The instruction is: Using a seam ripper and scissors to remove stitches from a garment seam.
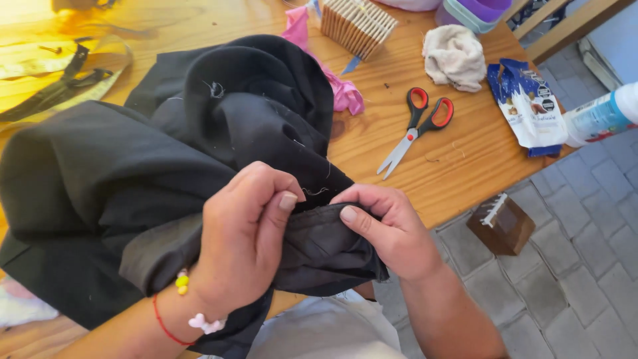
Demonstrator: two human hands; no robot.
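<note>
Cloth: a large black garment [133, 179] lies heaped on the wooden counter [458, 166], spilling over its near edge toward the person.
Surface: matte and dark, rumpled into thick folds, with bits of pale lint and a loose light thread near the hands.
Worked part: a folded edge or seam, slightly greyer than the rest, is drawn up between the two hands at the near edge of the counter.
Left hand [242, 239]: its grip is pressed together, thumb against fingers, pinching a fold of the black cloth; the wrist wears a red string bracelet [174, 312] with yellow and white beads.
Right hand [389, 226]: its grip is also closed on the cloth, the thumb laid flat on top of the seam and the fingers curled underneath.
Scissors [415, 129]: red and black handles, blades shut, lying on the counter to the right of the garment, well apart from the hands.
Pink cloth [339, 86]: partly tucked under the far side of the garment.
Wooden sticks [355, 25]: a bundle at the far edge.
Beige rag [455, 56]: crumpled, near the far right corner.
Blue packets [525, 103]: at the right edge of the counter, beside a plastic bottle [601, 116].
Floor: grey paving stones, with a small brown box [502, 226] on them.
</note>
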